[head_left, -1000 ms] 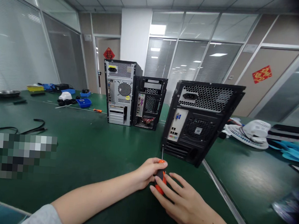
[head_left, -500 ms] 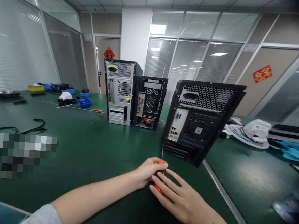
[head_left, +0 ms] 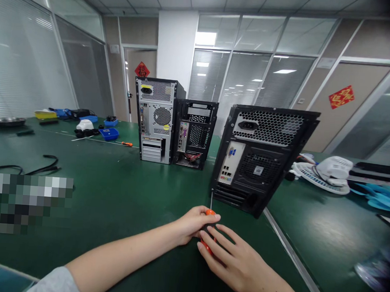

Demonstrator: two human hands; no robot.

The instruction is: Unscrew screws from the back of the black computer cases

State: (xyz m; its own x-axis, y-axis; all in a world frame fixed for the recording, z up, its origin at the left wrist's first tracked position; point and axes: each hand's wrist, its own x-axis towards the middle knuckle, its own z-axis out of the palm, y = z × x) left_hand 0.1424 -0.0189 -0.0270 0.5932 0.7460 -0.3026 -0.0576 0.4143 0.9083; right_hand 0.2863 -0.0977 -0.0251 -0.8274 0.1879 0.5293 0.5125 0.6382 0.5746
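Observation:
An orange-and-black screwdriver (head_left: pixel 211 212) points away from me, its thin shaft raised toward the lower left corner of a black computer case (head_left: pixel 246 180). The tip overlaps that corner in view; whether it sits on a screw is too small to tell. My left hand (head_left: pixel 194 224) is closed around the front of the handle, thumb on top. The fingers of my right hand (head_left: pixel 232 260) press along the rear of the handle from the right, hiding part of it. The case stands with its back panel facing me, showing the power socket, ports and fan grille.
Behind stand a silver-backed computer case (head_left: pixel 155 116) and a smaller black case (head_left: pixel 195 135). Another screwdriver (head_left: pixel 127 144), blue trays (head_left: pixel 109 134) and black cables (head_left: pixel 46 167) lie to the left. White fan parts (head_left: pixel 333 173) and blue blades (head_left: pixel 378 194) are at right.
My right-hand fingers have shifted slightly on the screwdriver handle. The left hand and the computer case stay nearly in place; the view has moved very little.

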